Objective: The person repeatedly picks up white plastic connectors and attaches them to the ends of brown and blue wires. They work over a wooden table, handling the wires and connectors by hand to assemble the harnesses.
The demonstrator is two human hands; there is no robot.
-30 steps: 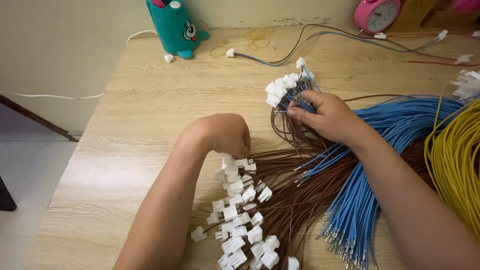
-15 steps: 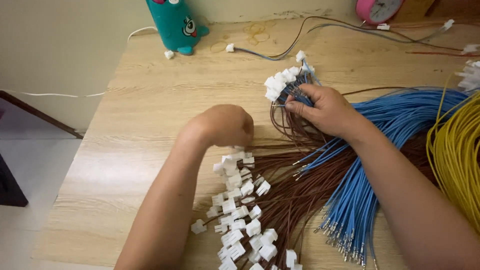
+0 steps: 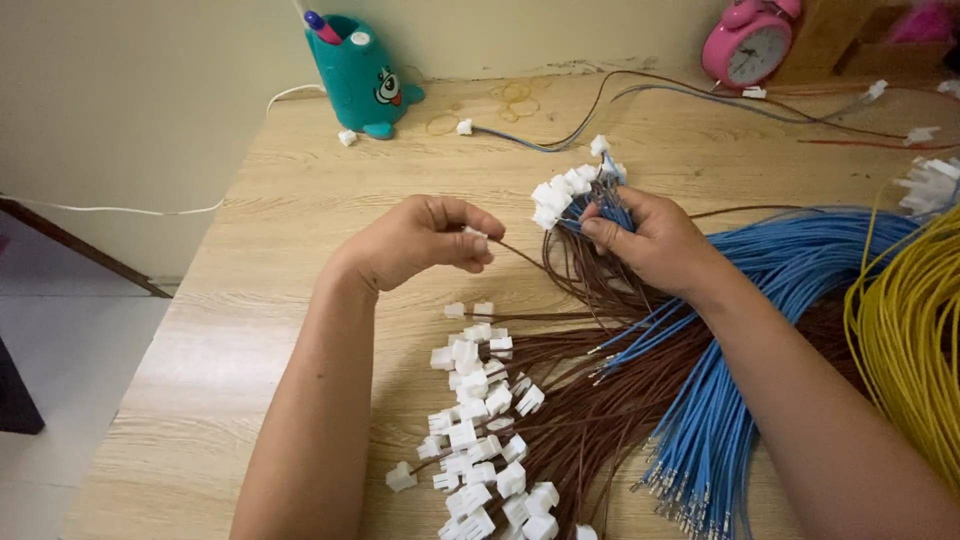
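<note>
left hand [image 3: 425, 240] pinching brown wire [image 3: 520, 255] | right hand [image 3: 650, 235] clenched on connector bundle [image 3: 565, 190]

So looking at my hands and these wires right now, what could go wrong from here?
1. The left hand pinches a small white connector on a taut brown wire; a tug could pull the wire out.
2. The right hand grips a crowded bundle of connectors; some may slip loose.
3. The brown wires and blue wires overlap and could tangle, dragging the loose connectors about.
</note>
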